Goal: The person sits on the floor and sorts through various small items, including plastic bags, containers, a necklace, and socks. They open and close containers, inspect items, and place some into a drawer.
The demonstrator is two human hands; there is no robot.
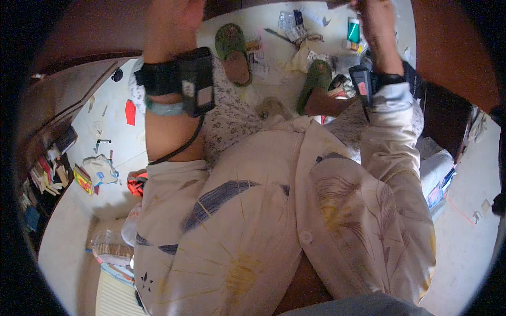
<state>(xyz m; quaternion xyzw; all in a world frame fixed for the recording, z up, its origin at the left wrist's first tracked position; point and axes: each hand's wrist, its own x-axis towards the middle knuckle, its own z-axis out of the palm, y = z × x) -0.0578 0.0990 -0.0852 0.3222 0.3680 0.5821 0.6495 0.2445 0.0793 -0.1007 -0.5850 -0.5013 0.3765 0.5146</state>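
My left hand (176,15) is blurred at the top rim, its fingers out of the picture, beside a dark red-brown wooden surface (91,31). A black strapped device (197,83) and a pale green bangle (165,106) are on that wrist. My right hand (375,17) is raised at the top right with bent fingers near a dark wooden edge; whether it grips anything is unclear. Another black device (361,85) is strapped there. Between the hands, on the floor below, lie blister packs (286,19), a dark pen-like stick (278,35) and a green-and-white container (354,31).
Green slippers (230,37) are on my feet. Books (49,170) fill a low shelf at left, near a red paper (130,112) and a white cloth bag (99,170). A cardboard box (112,237) stands lower left. A plastic-wrapped bundle (437,162) sits at right, beside brown furniture (446,59).
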